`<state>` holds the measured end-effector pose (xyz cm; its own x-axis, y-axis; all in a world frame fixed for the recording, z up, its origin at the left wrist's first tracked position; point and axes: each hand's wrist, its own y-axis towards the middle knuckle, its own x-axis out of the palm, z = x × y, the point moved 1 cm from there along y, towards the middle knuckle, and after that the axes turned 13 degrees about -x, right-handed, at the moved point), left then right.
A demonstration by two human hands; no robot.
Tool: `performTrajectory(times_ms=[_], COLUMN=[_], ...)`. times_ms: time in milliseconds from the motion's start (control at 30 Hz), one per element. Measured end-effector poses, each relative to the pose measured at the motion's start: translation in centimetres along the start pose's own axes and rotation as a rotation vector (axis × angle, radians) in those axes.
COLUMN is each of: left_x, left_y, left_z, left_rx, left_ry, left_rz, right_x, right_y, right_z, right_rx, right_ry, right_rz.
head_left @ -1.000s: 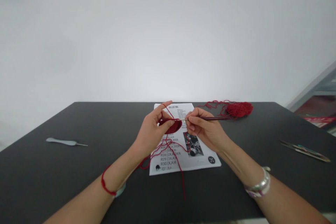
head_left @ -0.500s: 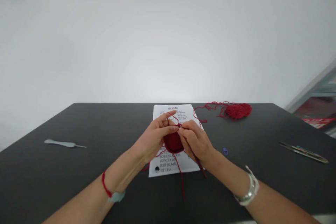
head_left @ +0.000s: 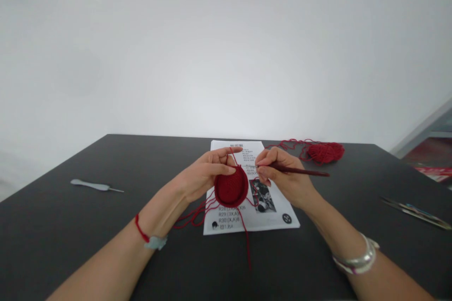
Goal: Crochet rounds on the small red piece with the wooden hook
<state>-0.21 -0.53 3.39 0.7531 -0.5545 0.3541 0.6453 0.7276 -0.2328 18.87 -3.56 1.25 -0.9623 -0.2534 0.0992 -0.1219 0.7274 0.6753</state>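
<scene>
Thumb and fingers of my left hand (head_left: 208,171) pinch the upper left edge of a round, cupped piece of red crochet (head_left: 231,188). Red yarn runs up over its stretched index finger, and a loose tail hangs down below the piece. My right hand (head_left: 286,174) grips a crochet hook (head_left: 300,170) with a dark reddish handle, held nearly level. The hook's thin metal tip points left toward the top edge of the crochet. Beneath both hands lies a printed pattern sheet (head_left: 247,223) with text and a dark photo.
At the back right rests a ball of red yarn (head_left: 325,152), its strands trailing left. A grey-handled hook (head_left: 91,185) lies on the left of the black table (head_left: 169,263). Metal scissors or tweezers (head_left: 415,211) lie at the right. Behind the table stands a white wall (head_left: 226,56).
My right hand has moved right, away from my left hand, and the hook has swung from steeply slanted to nearly level. The crochet now shows its round face.
</scene>
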Motion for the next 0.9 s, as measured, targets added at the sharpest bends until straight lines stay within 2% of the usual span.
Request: performTrajectory(times_ms=[267,500,633,733,900], left_x=[-0.8,-0.6,-0.4,-0.1,1.1], left_y=[-0.2,-0.8,-1.0,-0.8,0.1], left_z=[0.2,0.7,0.6,0.4,-0.5], left_rx=[-0.095,-0.165,-0.199,-0.103,0.212], left_ry=[0.083,0.141,0.184,0.254,0.307], left_rz=[-0.115,-0.196,-0.217,-0.162,0.13], right_x=[0.0,-0.7,-0.7,-0.5,0.2], right_y=[0.4,0.3,0.1,0.2,0.0], right_z=[-1.1,-1.3,-1.2,-1.0,0.3], right_rx=[0.066,0.137,0.214,0.261,0.323], right_ry=[0.08,0.106,0.218,0.35,0.473], right_rz=[-0.066,-0.177,-0.191,-0.12,0.057])
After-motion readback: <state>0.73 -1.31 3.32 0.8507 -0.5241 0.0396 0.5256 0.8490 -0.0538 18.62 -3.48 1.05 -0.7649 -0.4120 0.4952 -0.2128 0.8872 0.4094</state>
